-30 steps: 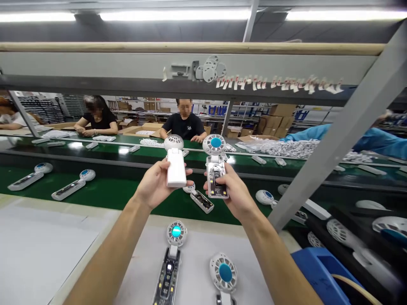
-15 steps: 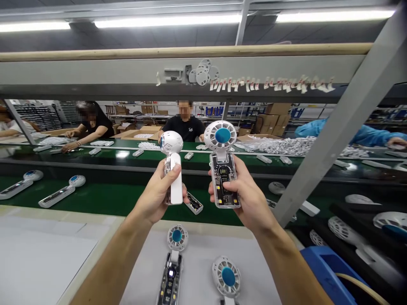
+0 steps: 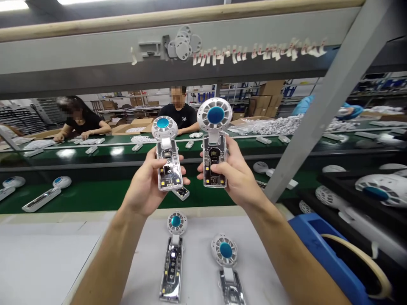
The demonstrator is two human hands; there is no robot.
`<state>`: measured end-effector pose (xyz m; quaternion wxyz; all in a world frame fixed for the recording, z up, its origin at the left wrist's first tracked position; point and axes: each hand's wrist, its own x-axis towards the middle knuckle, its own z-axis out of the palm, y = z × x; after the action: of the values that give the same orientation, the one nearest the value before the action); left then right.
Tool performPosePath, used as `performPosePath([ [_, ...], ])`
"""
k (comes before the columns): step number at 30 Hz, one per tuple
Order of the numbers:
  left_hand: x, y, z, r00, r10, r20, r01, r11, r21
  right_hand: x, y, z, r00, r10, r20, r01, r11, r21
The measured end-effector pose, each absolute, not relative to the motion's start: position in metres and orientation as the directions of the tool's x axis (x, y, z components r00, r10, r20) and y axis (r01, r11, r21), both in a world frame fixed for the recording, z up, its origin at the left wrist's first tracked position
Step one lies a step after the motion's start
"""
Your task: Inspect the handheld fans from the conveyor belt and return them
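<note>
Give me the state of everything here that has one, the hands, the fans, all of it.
Left hand, closed around a clear-bodied handheld fan
Right hand, closed around a second clear-bodied handheld fan
Fan on the bench, lying flat, blue hub up
Second fan on the bench, lying flat, blue hub up

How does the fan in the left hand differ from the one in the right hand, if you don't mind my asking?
The left fan, in the left hand, leans slightly left, while the right fan, in the right hand, stands nearly upright. The left fan's head faces more upward and looks smaller; the right fan's faces the camera. Both have clear bodies and blue centres.
</note>
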<state>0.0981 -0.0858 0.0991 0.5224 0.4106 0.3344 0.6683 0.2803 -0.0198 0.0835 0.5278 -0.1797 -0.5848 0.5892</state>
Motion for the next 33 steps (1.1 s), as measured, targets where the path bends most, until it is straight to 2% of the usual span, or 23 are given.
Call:
performPosePath([
  [6, 0.104, -0.089, 0.098, -0.117, 0.935, 0.334, -0.242, -0.354, 0.904, 0.280, -0.017, 0.081, -0.407, 0.803, 0.435, -0.426, 0.254, -0.868],
  [11, 0.107, -0.088, 0.093, -0.057, 0.892, 0.448, -0.213, -0.450, 0.868, 0.284, -0.021, 0.081, -0.422, 0.785, 0.454, -0.416, 0.278, -0.866],
  [24, 0.100, -0.084, 0.091, 0.078, 0.886, 0.458, -0.260, -0.425, 0.867, 0.287, -0.025, 0.083, -0.449, 0.776, 0.442, -0.399, 0.268, -0.877],
  [33, 0.097, -0.080, 0.088, 0.064, 0.893, 0.446, -0.278, -0.413, 0.867, 0.284, -0.023, 0.084, -0.444, 0.784, 0.433, -0.386, 0.269, -0.882],
])
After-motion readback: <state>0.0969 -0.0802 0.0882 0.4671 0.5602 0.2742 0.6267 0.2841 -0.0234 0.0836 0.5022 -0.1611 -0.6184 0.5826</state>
